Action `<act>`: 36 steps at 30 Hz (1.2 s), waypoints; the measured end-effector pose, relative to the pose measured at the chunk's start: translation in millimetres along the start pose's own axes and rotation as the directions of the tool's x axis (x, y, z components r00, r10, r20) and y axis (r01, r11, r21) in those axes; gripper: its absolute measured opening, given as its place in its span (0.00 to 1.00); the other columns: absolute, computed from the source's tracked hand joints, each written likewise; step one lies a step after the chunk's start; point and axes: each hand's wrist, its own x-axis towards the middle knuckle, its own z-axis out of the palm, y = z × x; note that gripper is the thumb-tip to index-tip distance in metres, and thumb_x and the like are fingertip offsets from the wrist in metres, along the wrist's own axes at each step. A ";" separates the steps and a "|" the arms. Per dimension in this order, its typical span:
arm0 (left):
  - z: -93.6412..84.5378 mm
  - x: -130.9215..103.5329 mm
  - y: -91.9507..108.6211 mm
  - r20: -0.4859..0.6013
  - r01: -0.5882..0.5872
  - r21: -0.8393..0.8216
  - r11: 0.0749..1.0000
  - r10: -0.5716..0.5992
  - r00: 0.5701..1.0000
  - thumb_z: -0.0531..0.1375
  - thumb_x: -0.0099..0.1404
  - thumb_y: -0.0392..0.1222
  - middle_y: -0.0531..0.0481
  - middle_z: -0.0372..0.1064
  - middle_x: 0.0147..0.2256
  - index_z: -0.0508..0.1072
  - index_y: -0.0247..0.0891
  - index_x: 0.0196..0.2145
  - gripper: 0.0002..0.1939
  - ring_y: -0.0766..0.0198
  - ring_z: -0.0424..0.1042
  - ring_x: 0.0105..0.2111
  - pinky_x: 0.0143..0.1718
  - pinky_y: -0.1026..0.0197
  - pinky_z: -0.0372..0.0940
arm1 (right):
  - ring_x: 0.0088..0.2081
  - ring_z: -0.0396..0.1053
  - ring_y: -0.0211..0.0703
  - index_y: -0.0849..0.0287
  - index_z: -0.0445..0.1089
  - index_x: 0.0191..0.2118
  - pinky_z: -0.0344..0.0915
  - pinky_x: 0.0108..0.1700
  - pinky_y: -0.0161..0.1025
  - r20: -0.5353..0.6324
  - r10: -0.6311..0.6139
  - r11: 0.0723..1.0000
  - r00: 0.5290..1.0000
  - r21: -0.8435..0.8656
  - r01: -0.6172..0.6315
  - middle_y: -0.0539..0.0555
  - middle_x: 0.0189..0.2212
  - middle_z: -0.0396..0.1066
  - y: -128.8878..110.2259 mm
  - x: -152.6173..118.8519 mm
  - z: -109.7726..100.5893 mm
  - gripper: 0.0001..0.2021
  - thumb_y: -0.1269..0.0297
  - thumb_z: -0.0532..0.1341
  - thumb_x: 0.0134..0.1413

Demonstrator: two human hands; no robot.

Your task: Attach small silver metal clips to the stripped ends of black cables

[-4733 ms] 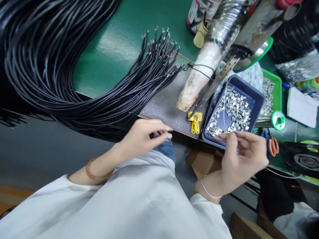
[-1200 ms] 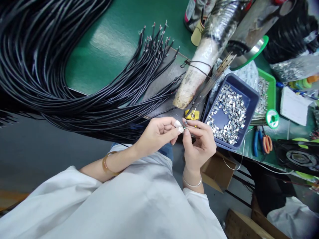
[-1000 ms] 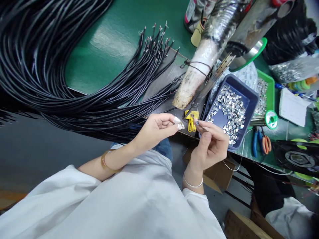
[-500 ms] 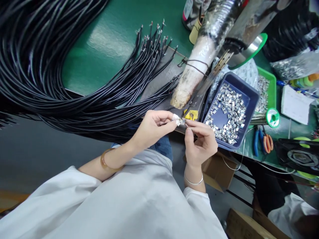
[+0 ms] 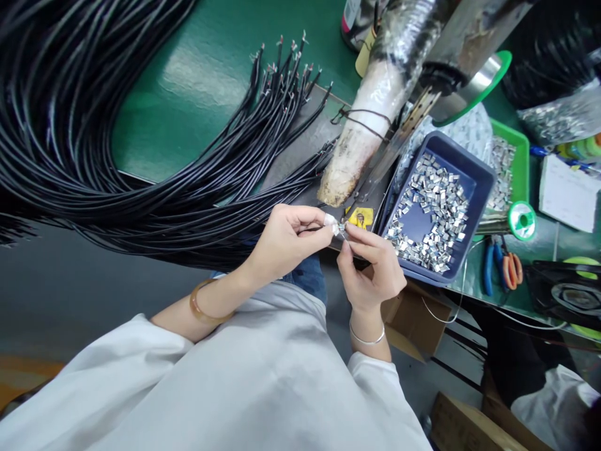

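In front of my body, both hands meet at the table's front edge. My left hand (image 5: pixel 291 241), with white wrapping on its fingertips, pinches a small metal connector (image 5: pixel 341 229); its exact shape is too small to make out. The fingers of my right hand (image 5: pixel 373 266) are closed at the connector's other side on what looks like a thin wire (image 5: pixel 346 237). Just beyond the fingertips lies a yellow pad (image 5: pixel 360 217), below the tip of a soldering iron (image 5: pixel 375 172). A thick bundle of black cables (image 5: pixel 197 181) with stripped ends spreads to the left.
A blue tray (image 5: pixel 483 175) of small metal shells stands at the right, with a green tray (image 5: pixel 521 150) behind it. Nearby are a solder spool (image 5: pixel 522 220), pliers (image 5: pixel 502 266) and paper (image 5: pixel 569 191). A white wrapped tube (image 5: pixel 361 138) slants over the table. Another person's sleeve (image 5: pixel 554 401) shows lower right.
My right hand has moved slightly left, bringing its fingertips closer to those of my left hand. The left hand keeps its pinch. The view has shifted slightly.
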 end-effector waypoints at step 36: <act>1.8 3.3 12.9 -0.019 0.043 0.015 0.999 -0.042 0.999 0.66 0.51 0.33 0.52 0.76 0.23 0.80 0.32 0.24 0.02 0.73 0.68 0.22 0.25 0.72 0.63 | 0.42 0.79 0.40 0.58 0.72 0.38 0.79 0.42 0.37 -0.009 0.112 0.993 0.994 0.023 -0.112 0.55 0.41 0.80 -9.6 8.1 -1.2 0.09 0.78 0.67 0.53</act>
